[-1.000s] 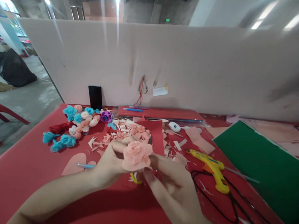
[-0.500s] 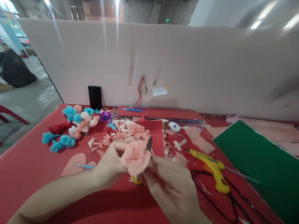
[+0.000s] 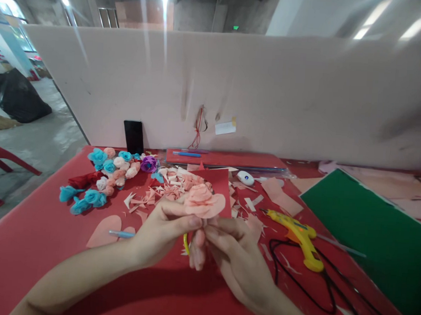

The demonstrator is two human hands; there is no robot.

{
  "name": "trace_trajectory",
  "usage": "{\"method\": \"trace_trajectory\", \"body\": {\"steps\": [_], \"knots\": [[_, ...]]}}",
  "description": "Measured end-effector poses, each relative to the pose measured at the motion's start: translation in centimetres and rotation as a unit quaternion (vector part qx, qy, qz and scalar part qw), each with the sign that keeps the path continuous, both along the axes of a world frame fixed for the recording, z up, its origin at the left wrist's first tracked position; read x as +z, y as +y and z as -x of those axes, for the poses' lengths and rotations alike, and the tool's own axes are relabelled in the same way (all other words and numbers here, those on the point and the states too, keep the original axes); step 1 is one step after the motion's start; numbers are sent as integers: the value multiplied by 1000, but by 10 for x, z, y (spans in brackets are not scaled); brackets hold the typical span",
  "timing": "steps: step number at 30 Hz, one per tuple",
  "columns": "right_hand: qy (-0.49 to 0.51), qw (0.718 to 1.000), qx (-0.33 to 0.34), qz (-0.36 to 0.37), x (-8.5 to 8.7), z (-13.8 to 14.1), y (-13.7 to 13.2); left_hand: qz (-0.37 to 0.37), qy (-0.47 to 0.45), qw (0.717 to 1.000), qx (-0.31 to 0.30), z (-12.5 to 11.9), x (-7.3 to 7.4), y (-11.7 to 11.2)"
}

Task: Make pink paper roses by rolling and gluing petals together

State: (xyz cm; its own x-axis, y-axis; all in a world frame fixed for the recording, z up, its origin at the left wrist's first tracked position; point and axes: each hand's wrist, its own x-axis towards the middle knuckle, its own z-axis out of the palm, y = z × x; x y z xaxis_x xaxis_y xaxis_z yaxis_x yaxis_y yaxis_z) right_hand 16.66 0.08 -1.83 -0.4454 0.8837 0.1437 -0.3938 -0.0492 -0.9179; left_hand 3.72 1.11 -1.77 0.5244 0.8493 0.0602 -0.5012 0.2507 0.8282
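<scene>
A pink paper rose is held up above the red table at the centre of the view. My left hand pinches it from below with thumb and fingers closed. My right hand meets it from the right, fingers curled under the flower's base. A yellow loop, perhaps a scissors handle, shows just under the hands on the table. Pink paper scraps lie right behind the rose.
Several finished paper roses in blue, pink, white and purple lie at back left. A yellow glue gun with black cord rests to the right, by a green sheet. A phone leans on the partition. A blue pen lies left.
The rose has been lifted and tipped flatter, its face turned more upward. Both hands have shifted under it, the fingertips now meeting beneath the flower.
</scene>
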Motion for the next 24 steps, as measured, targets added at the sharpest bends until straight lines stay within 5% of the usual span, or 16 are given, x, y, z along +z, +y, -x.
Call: {"method": "trace_trajectory", "body": {"steps": [12, 18, 24], "knots": [[92, 993, 35, 65, 1, 5, 4, -1, 61, 998, 31, 3, 7, -3], [-1, 999, -6, 50, -1, 2, 7, -21, 104, 992, 68, 3, 1, 0], [-61, 997, -27, -43, -9, -5, 17, -35, 109, 987, 109, 6, 4, 5]]}}
